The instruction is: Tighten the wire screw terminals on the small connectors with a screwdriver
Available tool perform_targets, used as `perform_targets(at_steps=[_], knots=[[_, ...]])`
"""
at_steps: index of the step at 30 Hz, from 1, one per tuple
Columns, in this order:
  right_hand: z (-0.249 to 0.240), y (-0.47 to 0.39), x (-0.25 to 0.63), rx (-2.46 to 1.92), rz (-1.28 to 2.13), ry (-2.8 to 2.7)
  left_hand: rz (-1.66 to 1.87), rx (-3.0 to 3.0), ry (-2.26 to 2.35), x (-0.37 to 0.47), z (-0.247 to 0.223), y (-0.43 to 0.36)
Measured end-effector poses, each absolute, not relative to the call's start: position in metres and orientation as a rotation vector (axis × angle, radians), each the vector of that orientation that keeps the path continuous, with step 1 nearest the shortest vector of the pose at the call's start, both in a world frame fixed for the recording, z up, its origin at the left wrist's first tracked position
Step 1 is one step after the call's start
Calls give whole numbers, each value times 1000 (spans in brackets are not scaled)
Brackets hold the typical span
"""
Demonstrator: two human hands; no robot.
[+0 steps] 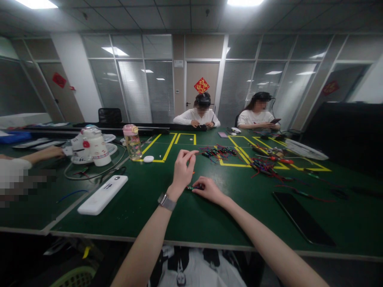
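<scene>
My left hand (184,169), with a watch on its wrist, is raised over the green table (143,219), its thumb and fingers drawn together. A bit of orange shows beside its palm; what the fingers hold, if anything, is too small to tell. Lower and to the right, my right hand (208,189) rests at the table with its fingers closed on a small green circuit board (190,187). Beyond my hands lies a pile of small boards with red and blue wires (220,152). A second wire bundle (265,166) sits farther right.
A white power bank (103,195), a white cup (100,149) and a pink-lidded bottle (132,143) stand or lie left. A round white case (149,159) is nearer the middle. A black phone (303,217) lies right. Two people sit across; another person's arm (44,154) reaches in at left.
</scene>
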State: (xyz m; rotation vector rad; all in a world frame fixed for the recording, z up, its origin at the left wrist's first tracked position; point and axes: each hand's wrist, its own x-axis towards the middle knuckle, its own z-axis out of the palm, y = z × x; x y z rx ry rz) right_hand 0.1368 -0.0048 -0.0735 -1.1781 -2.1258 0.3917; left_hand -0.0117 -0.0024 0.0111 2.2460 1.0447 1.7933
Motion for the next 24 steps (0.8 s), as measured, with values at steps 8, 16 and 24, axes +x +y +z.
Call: perform_targets(at_steps=[8, 16, 24], knots=[[-73, -6, 136, -1183, 384, -2129, 1821, 2224, 1024, -11, 11, 1], [-74, -5, 137, -1184, 386, -2127, 1845, 2238, 1067, -10, 11, -3], [-70, -7, 136, -1181, 398, -2134, 1764, 2216, 971, -11, 9, 1]])
